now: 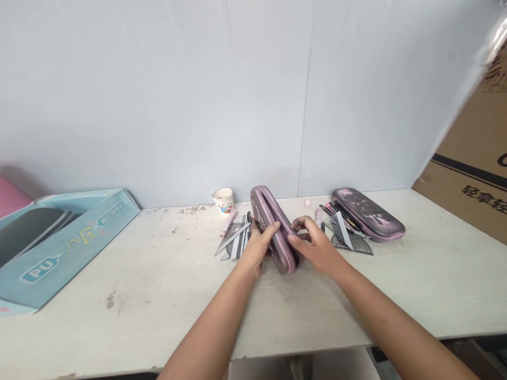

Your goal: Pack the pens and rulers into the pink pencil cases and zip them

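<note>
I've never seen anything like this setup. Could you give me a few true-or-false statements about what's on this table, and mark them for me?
1. The left hand and right hand both hold a mauve hard pencil case. True.
2. A second pencil case lies flat on the table, to the right of the hands. True.
3. A paper cup sits beside the cardboard box. False: the paper cup stands at the table's back edge, left of the held case.
4. The blue box holds nothing. False: the blue box has a dark oval item in it.
5. Set squares lie on both sides of the held case. True.
</note>
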The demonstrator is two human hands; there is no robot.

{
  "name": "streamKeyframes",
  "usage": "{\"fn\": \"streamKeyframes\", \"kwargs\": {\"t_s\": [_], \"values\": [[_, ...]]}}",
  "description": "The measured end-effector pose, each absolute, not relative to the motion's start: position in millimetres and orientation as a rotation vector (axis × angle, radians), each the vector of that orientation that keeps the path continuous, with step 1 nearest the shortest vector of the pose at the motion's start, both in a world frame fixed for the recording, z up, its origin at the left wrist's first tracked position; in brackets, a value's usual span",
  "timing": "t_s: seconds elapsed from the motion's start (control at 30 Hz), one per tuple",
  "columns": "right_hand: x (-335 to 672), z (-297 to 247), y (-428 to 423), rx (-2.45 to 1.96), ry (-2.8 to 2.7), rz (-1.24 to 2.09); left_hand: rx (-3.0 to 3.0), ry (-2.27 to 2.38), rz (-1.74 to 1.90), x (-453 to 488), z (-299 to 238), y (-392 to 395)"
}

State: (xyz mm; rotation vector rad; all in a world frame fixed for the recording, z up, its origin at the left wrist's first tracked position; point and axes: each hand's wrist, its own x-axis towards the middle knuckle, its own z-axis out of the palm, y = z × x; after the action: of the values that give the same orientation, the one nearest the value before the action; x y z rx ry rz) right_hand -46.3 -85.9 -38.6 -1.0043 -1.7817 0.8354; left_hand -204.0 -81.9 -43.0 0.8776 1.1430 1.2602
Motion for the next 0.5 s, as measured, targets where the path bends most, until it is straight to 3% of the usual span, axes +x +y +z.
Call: {"fn": "streamKeyframes", "kwargs": {"t_s": [0.27,0.5], "values": [[-6,-69,-68,-1.397,-2.070,0.175,0.621,0.989,1.224,-211,-27,-80],[6,-76,-71,-1.508,-2.315,-0.338,0.757,1.017,1.356,-218,-36,-70]]}}
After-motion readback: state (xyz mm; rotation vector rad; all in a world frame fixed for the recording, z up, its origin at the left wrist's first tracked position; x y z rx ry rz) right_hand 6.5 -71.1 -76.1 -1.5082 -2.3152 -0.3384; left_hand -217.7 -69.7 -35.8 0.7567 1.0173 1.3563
